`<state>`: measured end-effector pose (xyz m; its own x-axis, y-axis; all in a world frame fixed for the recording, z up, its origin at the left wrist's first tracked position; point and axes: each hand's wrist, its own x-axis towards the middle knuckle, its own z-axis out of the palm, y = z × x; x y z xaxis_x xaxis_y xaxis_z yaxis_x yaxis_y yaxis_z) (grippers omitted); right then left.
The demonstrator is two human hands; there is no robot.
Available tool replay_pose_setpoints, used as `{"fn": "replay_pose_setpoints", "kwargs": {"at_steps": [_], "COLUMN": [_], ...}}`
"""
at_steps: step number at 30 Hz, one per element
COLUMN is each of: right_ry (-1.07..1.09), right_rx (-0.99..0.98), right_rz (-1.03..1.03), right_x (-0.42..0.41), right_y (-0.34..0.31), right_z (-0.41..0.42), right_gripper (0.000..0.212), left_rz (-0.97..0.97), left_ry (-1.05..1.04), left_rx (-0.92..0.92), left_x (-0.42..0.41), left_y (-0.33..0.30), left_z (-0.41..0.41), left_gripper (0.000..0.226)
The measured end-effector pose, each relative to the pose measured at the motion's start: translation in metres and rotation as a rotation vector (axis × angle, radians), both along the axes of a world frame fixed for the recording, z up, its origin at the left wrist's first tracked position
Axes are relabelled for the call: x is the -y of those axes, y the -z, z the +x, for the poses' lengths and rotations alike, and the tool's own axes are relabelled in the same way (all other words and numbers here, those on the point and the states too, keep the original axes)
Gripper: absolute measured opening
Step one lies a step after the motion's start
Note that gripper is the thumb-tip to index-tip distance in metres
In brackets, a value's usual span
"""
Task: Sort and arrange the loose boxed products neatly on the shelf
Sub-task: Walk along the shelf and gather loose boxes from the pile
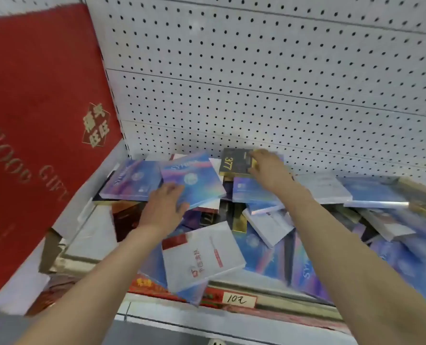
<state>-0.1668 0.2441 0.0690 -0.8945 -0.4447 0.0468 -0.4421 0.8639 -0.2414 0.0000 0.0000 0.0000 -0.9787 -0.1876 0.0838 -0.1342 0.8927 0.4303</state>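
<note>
Under both hands (165, 202), loose boxes (193, 180)

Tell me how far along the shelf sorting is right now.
Early stage, by the look of it. Nothing reads as a finished row: the blue holographic boxes at the back left merely overlap. In hand: the left hand rests on one holographic box, and the right hand holds the black box marked 377. Left: the white box with red print and the tilted jumble around it.
</note>
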Motion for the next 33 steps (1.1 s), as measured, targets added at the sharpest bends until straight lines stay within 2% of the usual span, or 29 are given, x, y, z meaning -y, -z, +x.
{"fn": "replay_pose_setpoints", "kwargs": {"at_steps": [3,5,7,9,11,12,15,18,22,25,27,29,31,33], "right_ry": [-0.081,-0.102,-0.123,-0.098,-0.01,0.071,0.26,0.243,0.151,0.133,0.136,0.173,0.202,0.261], "right_rx": [0.011,0.054,-0.019,-0.119,-0.186,-0.183,-0.151,-0.134,-0.083,0.017,0.066,0.084,0.099,0.146], "right_rz": [0.139,0.154,0.008,-0.162,-0.233,-0.2,-0.019,0.069,0.075,-0.11,-0.155,-0.176,-0.328,-0.561], "right_x": [0.002,-0.001,-0.011,-0.025,-0.037,-0.04,-0.04,-0.035,-0.035,-0.033,-0.031,-0.029,-0.025,-0.026], "right_y": [0.016,0.031,0.042,0.047,0.047,0.044,0.042,0.04,0.027,0.013,0.009,0.007,0.009,0.011], "right_z": [-0.02,-0.026,-0.029,-0.027,-0.026,-0.024,-0.021,-0.016,-0.017,-0.01,-0.005,0.0,0.008,0.017], "right_gripper": [0.06,0.072,0.072,0.059,0.055,0.063,0.097,0.118,0.1,0.087,0.085,0.1,0.111,0.104], "left_rz": [-0.035,-0.024,0.017,0.061,0.12,0.139,0.123,0.126,0.184,0.276,0.262,0.218,0.125,0.067], "left_ry": [-0.014,-0.053,-0.097,-0.163,-0.278,-0.335,-0.443,-0.492,-0.473,-0.408,-0.364,-0.363,-0.386,-0.412], "left_rx": [0.005,0.003,-0.047,-0.104,-0.127,-0.128,-0.05,0.061,0.042,-0.051,-0.045,0.037,0.178,0.258], "left_x": [-0.011,-0.019,-0.022,-0.024,-0.026,-0.027,-0.027,-0.022,-0.023,-0.033,-0.036,-0.04,-0.048,-0.057], "left_y": [0.008,0.012,0.013,0.014,0.013,0.012,0.009,0.004,0.001,-0.002,-0.006,-0.01,-0.014,-0.017], "left_z": [-0.005,-0.005,-0.007,-0.011,-0.015,-0.019,-0.032,-0.045,-0.056,-0.059,-0.063,-0.067,-0.071,-0.072], "left_gripper": [0.059,0.059,0.06,0.062,0.054,0.056,0.086,0.103,0.094,0.097,0.103,0.113,0.126,0.133]}}
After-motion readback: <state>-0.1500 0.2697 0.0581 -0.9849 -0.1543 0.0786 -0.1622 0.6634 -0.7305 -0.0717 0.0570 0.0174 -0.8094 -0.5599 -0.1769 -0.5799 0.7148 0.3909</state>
